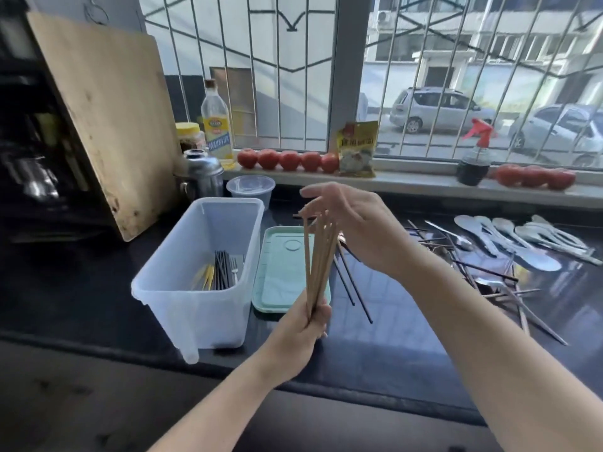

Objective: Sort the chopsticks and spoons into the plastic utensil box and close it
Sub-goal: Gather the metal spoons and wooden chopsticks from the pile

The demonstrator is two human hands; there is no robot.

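My left hand [306, 324] grips the lower end of a bundle of wooden chopsticks [318, 256], held upright above the counter. My right hand [355, 223] is flat and spread, its fingers resting against the bundle's top ends. The translucent plastic utensil box [182, 288] stands open to the left; inside lie black chopsticks [222, 270], a fork and yellowish utensils. Its mint green lid [280, 272] lies flat beside it. Two dark chopsticks [354, 288] lie right of the lid. A heap of chopsticks [489, 272] and several metal spoons [522, 243] lie at the right.
A wooden cutting board [107, 119] leans at the back left. Behind the box stand a metal pot [202, 174], a plastic tub [251, 189], an oil bottle [217, 125] and a jar. Tomatoes [288, 159], a seasoning packet [357, 148] and a spray bottle [474, 158] line the windowsill.
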